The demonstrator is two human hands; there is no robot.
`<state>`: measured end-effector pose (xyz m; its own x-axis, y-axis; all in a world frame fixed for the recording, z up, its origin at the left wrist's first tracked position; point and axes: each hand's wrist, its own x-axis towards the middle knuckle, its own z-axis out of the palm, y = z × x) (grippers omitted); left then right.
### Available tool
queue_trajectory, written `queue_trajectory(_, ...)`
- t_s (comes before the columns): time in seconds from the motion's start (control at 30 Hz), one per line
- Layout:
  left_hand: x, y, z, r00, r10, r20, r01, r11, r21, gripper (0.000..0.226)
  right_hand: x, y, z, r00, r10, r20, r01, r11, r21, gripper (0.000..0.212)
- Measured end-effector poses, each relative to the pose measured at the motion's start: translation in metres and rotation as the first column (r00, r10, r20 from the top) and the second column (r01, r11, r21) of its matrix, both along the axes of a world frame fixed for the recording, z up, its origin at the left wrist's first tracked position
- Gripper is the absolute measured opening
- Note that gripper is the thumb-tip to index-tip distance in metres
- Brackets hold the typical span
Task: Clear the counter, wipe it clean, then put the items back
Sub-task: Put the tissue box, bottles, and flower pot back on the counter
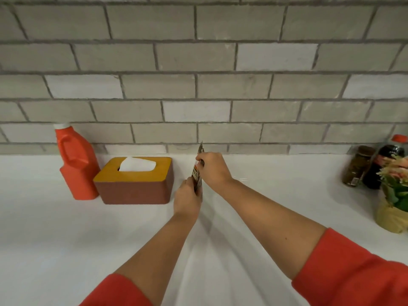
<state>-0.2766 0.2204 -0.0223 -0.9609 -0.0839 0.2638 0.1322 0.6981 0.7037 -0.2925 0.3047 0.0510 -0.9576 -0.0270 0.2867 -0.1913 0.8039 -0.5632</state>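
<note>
Both hands hold a thin printed packet point(197, 173) edge-on above the white counter point(66, 239), near the middle. My left hand point(187, 199) grips its lower end. My right hand point(212, 170) pinches its upper part. To the left stand an orange bottle point(75, 164) with a white cap and a brown tissue box point(134, 181) with a yellow top and a white tissue sticking out.
At the far right stand a spice jar point(357, 166), a dark bottle point(385, 163) with a red cap, and a potted flower arrangement point(395, 195). A grey brick-tile wall point(198, 85) backs the counter.
</note>
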Motion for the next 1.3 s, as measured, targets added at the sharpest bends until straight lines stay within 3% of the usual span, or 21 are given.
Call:
queue_trajectory(0.23, -0.028, -0.004, -0.017, 0.998, 0.015, 0.062, -0.022, 0.994, 0.107, 0.013, -0.026, -0.01, -0.009, 1.0, 0.026, -0.003, -0.025, 0.996, 0.088, 0.027)
queue_trajectory(0.4, -0.036, -0.002, -0.017, 0.998, 0.039, 0.056, -0.043, 0.997, 0.059, 0.018, -0.033, -0.016, -0.011, 0.999, 0.045, -0.016, -0.043, 0.992, 0.121, 0.035)
queue_trajectory(0.63, -0.045, -0.001, -0.026, 0.995, 0.041, 0.09, -0.047, 0.997, 0.067, 0.025, -0.03, -0.009, -0.013, 0.997, 0.074, -0.006, -0.074, 0.997, 0.022, 0.042)
queue_trajectory(0.8, -0.052, -0.003, -0.026, 0.993, 0.066, 0.095, -0.072, 0.995, 0.066, 0.023, -0.026, -0.002, -0.011, 0.991, 0.13, 0.036, -0.132, 0.99, 0.055, 0.051)
queue_trajectory(0.97, -0.049, -0.003, -0.024, 0.989, 0.077, 0.126, -0.078, 0.997, 0.006, 0.03, -0.019, 0.013, -0.01, 0.994, 0.097, 0.045, -0.101, 0.99, 0.103, 0.051)
queue_trajectory(1.17, -0.033, 0.001, -0.029, 0.966, 0.158, 0.205, -0.174, 0.983, 0.062, 0.037, -0.007, 0.033, -0.006, 0.999, 0.014, 0.051, -0.022, 0.987, 0.16, 0.044)
queue_trajectory(1.3, -0.012, 0.013, -0.027, 0.966, 0.159, 0.205, -0.182, 0.978, 0.099, 0.016, 0.009, 0.05, -0.005, 0.998, -0.037, 0.058, 0.027, 0.985, 0.17, 0.042)
